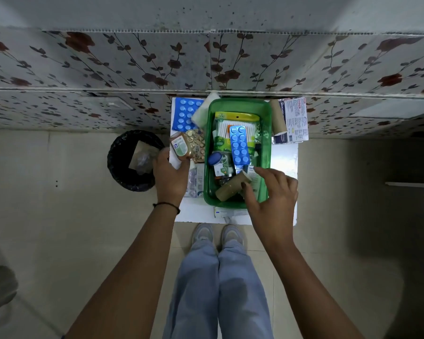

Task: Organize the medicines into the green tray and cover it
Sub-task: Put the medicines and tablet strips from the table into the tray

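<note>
We are partway through filling the green tray (267, 152), which sits in the middle of the frame on a small white table (284, 157). Already inside it we see a blue blister strip (240, 146), a packet of cotton buds (233, 129), a blue-capped jar (219, 162) and a brown cardboard roll (230, 189) lying near the lower edge.

Our left hand (170, 177), left of the tray, is closed around a brown bottle (181, 148) with a pale label — rigid, smooth and round, so it may slip or roll. We judge it best held round the body, as now, and laid on its side in a free gap. Beside it lies a clear pouch of gold tablets (197, 145); whether the fingers also pinch that, we cannot tell.

Our right hand (271, 192) reaches over the tray's lower right corner, fingers spread and curved, tips at the roll and a small white box (251, 171); nothing is clearly clamped in it.

Still outside the tray are a large blue blister sheet (185, 113) at upper left, a second roll (278, 117) and a printed box (295, 121) at upper right, and foil strips (196, 179) below the bottle. The blisters are light, thin and springy — we should take them by the edges, flat. We cannot pick out a lid for certain.
</note>
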